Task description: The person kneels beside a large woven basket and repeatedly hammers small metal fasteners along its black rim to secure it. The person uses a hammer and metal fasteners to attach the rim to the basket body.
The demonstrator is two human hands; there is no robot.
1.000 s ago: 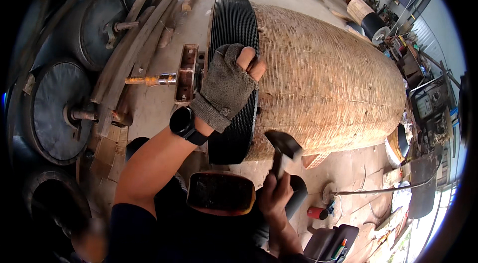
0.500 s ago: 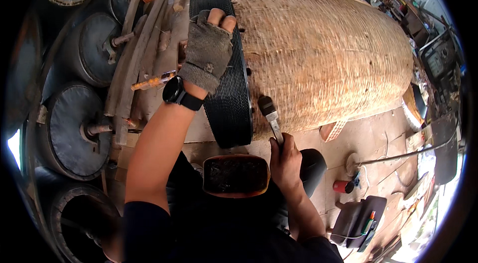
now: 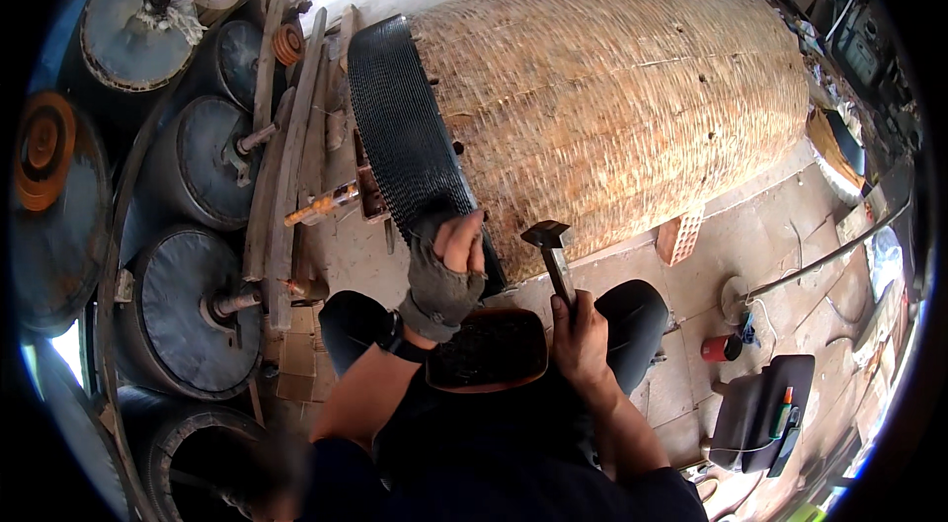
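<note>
A long wooden drum (image 3: pixel 612 107) with a chiselled surface lies in front of me. A black ribbed rubber band (image 3: pixel 395 112) wraps round its left end. My left hand (image 3: pixel 446 277), in a grey fingerless glove, is at the lower part of the band with its fingers curled in; whatever they pinch is hidden. To its right, my right hand (image 3: pixel 581 339) is bare and grips the handle of a hammer (image 3: pixel 555 253). The dark hammer head is close to the drum's lower edge. Between my knees sits a box (image 3: pixel 489 388) with dark contents too dim to make out.
Several dark rollers (image 3: pixel 193 310) stand along the left, beside long wooden bars (image 3: pixel 296 157). A perforated brick (image 3: pixel 681 238) is beneath the drum's near side. To the right are a red cup (image 3: pixel 721 348) and a dark stool-like object (image 3: pixel 760 413) with tools on it.
My left hand has come down from the upper part of the band to its lower part, its fingers curling in. The hammer stays in my right hand, its head turned. The whole view has shifted.
</note>
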